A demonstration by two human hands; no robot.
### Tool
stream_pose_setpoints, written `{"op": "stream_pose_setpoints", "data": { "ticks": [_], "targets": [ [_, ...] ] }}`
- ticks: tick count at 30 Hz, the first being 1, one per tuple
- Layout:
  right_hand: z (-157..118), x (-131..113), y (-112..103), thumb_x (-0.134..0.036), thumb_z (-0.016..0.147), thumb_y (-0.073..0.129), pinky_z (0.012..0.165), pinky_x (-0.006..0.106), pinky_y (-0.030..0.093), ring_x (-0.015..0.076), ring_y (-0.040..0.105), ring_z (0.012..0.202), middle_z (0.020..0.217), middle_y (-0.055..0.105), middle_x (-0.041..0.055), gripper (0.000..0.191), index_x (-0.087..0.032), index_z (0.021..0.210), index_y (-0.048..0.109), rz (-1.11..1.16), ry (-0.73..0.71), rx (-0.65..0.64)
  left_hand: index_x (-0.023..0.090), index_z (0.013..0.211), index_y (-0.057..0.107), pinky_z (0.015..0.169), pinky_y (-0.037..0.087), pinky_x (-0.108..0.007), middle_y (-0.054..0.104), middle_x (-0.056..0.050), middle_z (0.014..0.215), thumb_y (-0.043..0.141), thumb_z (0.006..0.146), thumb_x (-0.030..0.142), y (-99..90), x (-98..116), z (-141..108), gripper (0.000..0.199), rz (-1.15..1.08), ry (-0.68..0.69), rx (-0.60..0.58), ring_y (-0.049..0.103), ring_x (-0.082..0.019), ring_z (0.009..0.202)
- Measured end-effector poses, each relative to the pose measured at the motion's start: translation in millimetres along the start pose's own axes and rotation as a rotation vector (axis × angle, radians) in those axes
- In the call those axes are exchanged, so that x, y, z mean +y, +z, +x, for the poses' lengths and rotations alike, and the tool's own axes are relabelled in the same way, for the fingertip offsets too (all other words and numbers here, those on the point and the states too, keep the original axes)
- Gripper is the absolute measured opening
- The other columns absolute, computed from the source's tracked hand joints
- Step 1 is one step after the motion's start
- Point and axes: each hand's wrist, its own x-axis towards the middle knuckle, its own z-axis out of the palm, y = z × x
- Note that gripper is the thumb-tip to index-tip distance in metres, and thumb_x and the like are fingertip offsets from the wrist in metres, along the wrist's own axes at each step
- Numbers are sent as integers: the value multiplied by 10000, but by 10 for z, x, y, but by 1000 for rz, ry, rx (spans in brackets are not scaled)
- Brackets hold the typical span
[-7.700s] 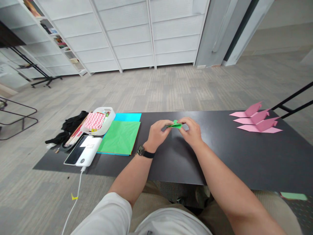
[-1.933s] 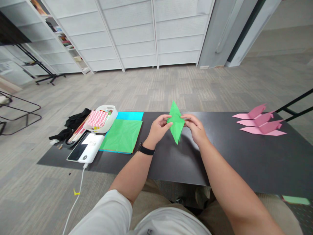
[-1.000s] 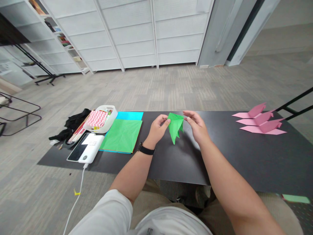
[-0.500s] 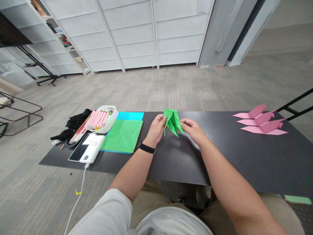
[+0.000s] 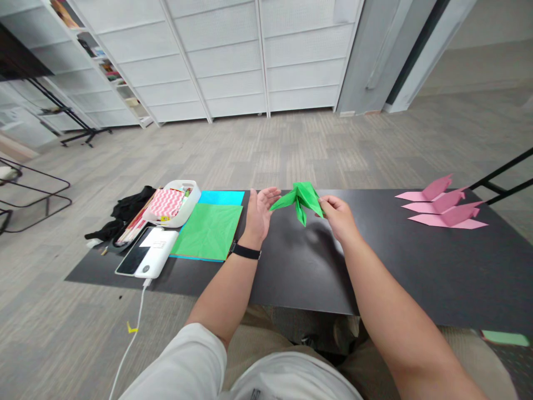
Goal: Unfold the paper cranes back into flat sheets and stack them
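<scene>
A partly folded green paper (image 5: 306, 197) hangs over the black table (image 5: 300, 266), its flaps pointing left, down and right. My right hand (image 5: 338, 218) pinches its right edge between thumb and fingers. My left hand (image 5: 260, 214) is open beside the paper's left tip, palm turned toward it and fingers apart. Whether that tip touches the palm is hard to tell. A black band circles my left wrist.
Green sheets (image 5: 208, 230) lie over blue ones (image 5: 222, 198) on the left. Beside them are a white basket (image 5: 192, 208), a phone (image 5: 134, 256), a white power bank (image 5: 156, 258) and black cloth (image 5: 131, 204). Several pink folded birds (image 5: 447, 215) stand at right.
My left hand has let go of the green paper and opened. The paper has turned in my right hand, with one flap now spread out to the left.
</scene>
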Motion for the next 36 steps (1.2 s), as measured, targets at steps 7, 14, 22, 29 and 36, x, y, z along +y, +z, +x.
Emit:
{"op": "stream_pose_setpoints", "data": {
  "ticks": [7, 14, 22, 29, 36],
  "targets": [
    [26, -3, -59, -600, 795, 758, 712, 357, 605, 188, 625, 701, 729, 662, 0, 359, -251, 775, 680, -83, -58, 12, 210, 1066, 695, 926, 556, -352, 761, -68, 1047, 828, 856, 468, 33, -170, -29, 358, 300, 158, 54, 720, -208, 968],
    [101, 66, -196, -625, 840, 718, 726, 360, 597, 206, 655, 758, 792, 698, 16, 377, -248, 852, 719, -170, -96, 99, 202, 948, 691, 875, 533, -316, 736, -38, 939, 750, 907, 390, -94, -178, 86, 201, 350, 200, 155, 683, -186, 912],
    [228, 78, -454, -678, 815, 741, 738, 391, 576, 221, 674, 714, 782, 722, 35, 467, -227, 931, 772, -273, -140, 182, 197, 976, 694, 845, 537, -305, 741, -49, 985, 781, 881, 440, -191, -221, 160, 275, 317, 128, 174, 672, -166, 890],
    [289, 93, -594, -645, 740, 838, 718, 369, 593, 192, 666, 731, 819, 736, 32, 443, -233, 894, 784, -110, -83, 134, 200, 959, 684, 760, 534, -298, 719, -28, 905, 835, 829, 455, -283, -241, 214, 323, 257, 1, 164, 635, -145, 768],
    [266, 46, -556, -631, 695, 873, 703, 347, 607, 184, 663, 784, 854, 722, 21, 426, -245, 842, 766, -25, -35, 109, 204, 1191, 671, 1017, 544, -396, 730, -109, 1185, 799, 891, 482, -254, -149, 158, 428, 331, 145, 178, 696, -215, 1091]
  ]
}}
